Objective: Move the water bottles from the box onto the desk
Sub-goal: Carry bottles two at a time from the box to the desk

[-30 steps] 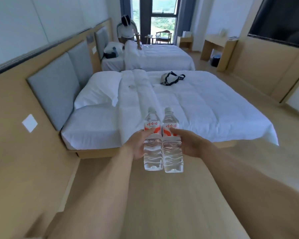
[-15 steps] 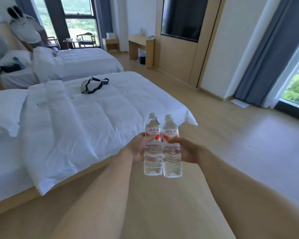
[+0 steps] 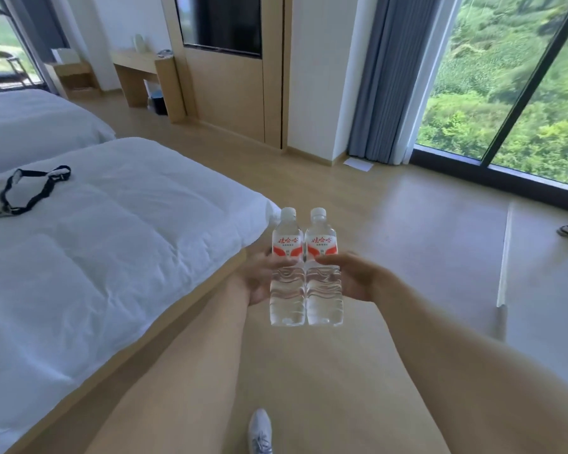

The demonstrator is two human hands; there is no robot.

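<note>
Bottles in transit: left hand (image 3: 259,283) grips the left water bottle (image 3: 286,273), right hand (image 3: 351,276) grips the right water bottle (image 3: 323,273), upright, touching, above the floor (image 3: 423,240) beside the bed (image 3: 112,224). Neither rests on the tabletop (image 3: 138,59) by the far wall; placement remains. Box not visible.

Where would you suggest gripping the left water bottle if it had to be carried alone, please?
Around the ribbed waist of the left water bottle, just below its red label, coming from its outer left side, as the left hand does; the right water bottle blocks the inner side.
</note>
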